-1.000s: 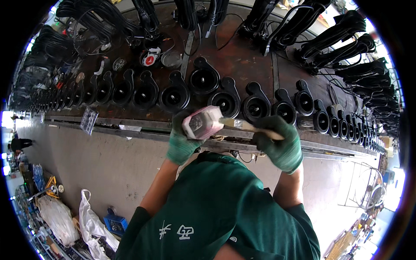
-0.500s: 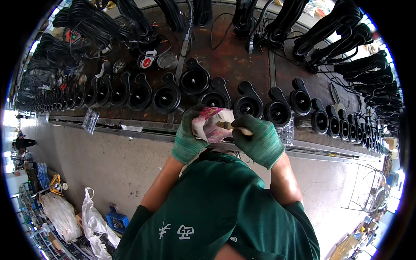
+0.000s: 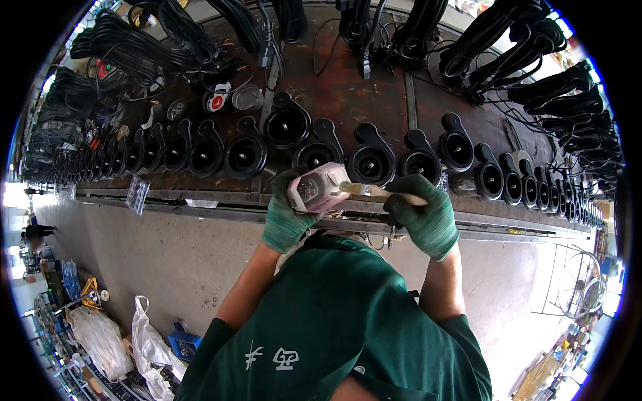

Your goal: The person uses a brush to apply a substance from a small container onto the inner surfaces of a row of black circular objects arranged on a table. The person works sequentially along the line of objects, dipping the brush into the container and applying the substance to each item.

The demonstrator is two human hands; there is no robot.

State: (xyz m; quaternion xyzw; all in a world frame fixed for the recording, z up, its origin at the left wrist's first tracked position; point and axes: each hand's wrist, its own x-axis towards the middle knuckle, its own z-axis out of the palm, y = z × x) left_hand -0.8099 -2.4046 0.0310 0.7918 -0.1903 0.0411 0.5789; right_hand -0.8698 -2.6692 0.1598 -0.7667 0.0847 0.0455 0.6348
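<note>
In green knitted gloves, both my hands are in front of the bench edge. My left hand [image 3: 286, 217] is wrapped round a small pink-and-white container [image 3: 313, 192], its open top tilted so that a greyish inside shows. My right hand [image 3: 428, 217] grips the wooden handle of a flat paintbrush [image 3: 378, 192]. The brush lies nearly level, and its bristle end meets the container's right rim. Just beyond stand round black cup-shaped housings [image 3: 372, 164], each with a curved arm and a small metal stud in the middle.
The housings form a long row along the dark bench [image 3: 361, 87]. Behind them lie bundled black cables [image 3: 468, 40], a clear round cup [image 3: 247, 98] and a red-and-white round piece [image 3: 217, 99]. A clear blister tray [image 3: 138, 194] hangs at the front edge. White sacks [image 3: 100, 341] lie on the floor.
The brush has come out of the container to its right rim, with my right hand moving right. The container is turned so more of its inside shows.
</note>
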